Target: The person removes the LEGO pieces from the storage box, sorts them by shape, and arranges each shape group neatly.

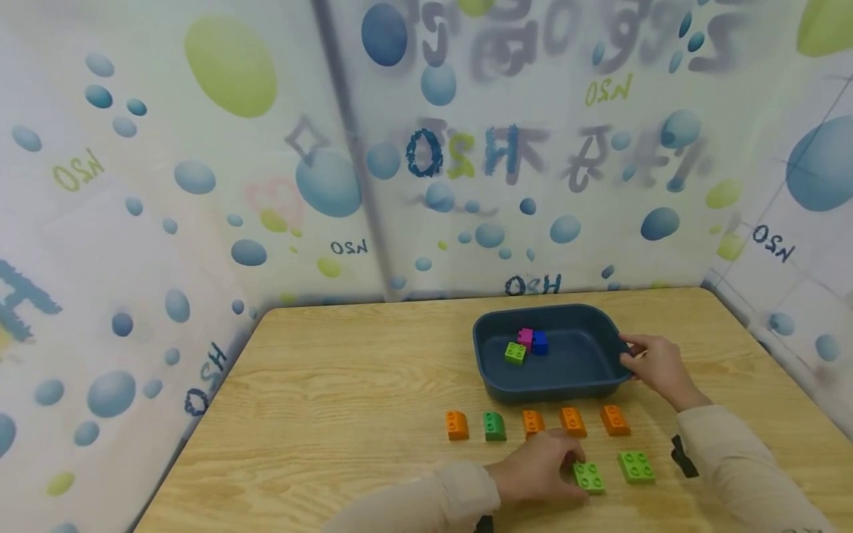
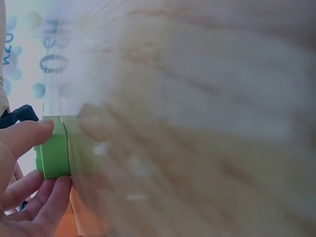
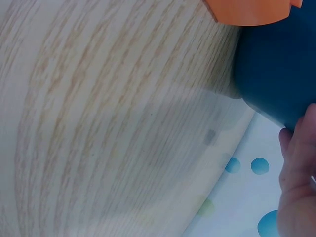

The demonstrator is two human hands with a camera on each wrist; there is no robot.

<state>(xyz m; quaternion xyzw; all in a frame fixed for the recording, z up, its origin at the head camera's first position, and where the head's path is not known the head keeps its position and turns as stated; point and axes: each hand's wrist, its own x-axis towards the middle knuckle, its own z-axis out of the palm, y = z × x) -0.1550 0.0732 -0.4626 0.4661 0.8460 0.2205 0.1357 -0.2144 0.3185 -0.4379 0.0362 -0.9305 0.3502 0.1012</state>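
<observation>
My left hand pinches a light green toy building block at the front of the table. In the left wrist view the thumb lies on one side of the green block and fingertips on the other. My right hand grips the right end of a dark blue tray; in the right wrist view the fingers lie against the wall of the blue tray. Inside the tray sit a magenta block, a blue block and a light green block.
A row in front of the tray holds orange blocks and a green block; one orange block is partly behind the left hand. Another light green block lies at the right. A patterned curtain hangs behind the wooden table.
</observation>
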